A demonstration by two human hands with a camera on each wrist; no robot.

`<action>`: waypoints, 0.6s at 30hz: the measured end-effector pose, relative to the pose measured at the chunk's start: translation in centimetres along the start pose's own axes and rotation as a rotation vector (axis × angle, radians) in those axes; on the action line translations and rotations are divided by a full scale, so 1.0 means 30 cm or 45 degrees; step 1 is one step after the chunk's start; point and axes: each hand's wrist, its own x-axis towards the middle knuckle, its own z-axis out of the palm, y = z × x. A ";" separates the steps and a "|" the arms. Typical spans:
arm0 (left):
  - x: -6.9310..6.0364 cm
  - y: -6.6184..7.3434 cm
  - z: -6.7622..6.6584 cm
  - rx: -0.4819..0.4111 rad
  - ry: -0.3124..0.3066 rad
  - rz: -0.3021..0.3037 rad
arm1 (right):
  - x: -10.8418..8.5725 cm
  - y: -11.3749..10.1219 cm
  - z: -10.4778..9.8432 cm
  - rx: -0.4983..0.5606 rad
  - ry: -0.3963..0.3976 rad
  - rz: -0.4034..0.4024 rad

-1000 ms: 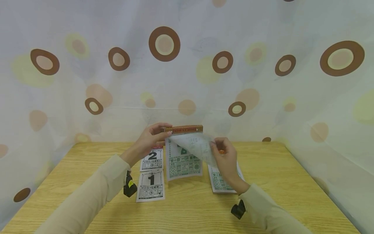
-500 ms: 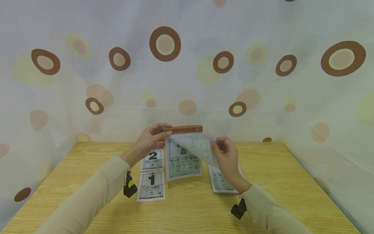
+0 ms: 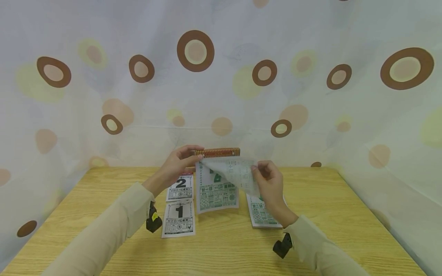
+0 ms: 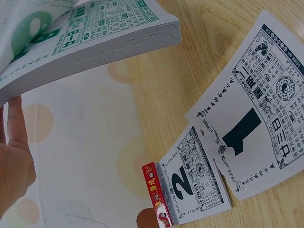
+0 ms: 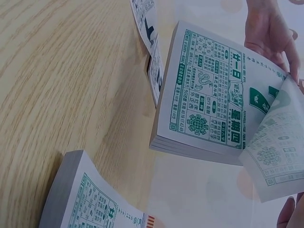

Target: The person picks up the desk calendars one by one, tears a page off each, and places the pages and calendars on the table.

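My left hand (image 3: 174,166) grips a thick tear-off calendar (image 3: 218,197) at its upper left corner, thumb on the front near the striped orange binding (image 3: 221,152). The calendar is held up above the table, its pages printed in green. With thumb and fingers, my right hand (image 3: 271,186) pinches the lower part of the top sheet (image 3: 238,176), which is folded diagonally up to the right and shows its pale back. In the right wrist view, the page beneath (image 5: 204,88) is partly uncovered, and the lifted sheet (image 5: 278,152) curls away from it.
On the wooden table (image 3: 221,249), left of the calendar, lie a small "2" calendar (image 3: 180,188) with a red header and a loose "1" sheet (image 3: 178,218). Another green-printed calendar (image 3: 260,214) lies under my right hand. A spotted curtain (image 3: 221,96) hangs behind.
My right hand has shifted slightly to the right, drawing the folded sheet a little with it. The left hand and the calendar stay in place.
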 end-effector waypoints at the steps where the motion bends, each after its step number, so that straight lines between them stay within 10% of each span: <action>1: 0.000 0.000 0.000 -0.001 -0.005 0.000 | -0.001 -0.001 0.000 0.001 0.000 0.000; 18: -0.009 0.006 -0.002 -0.023 -0.025 -0.008 | 0.000 0.005 -0.003 0.025 0.004 0.039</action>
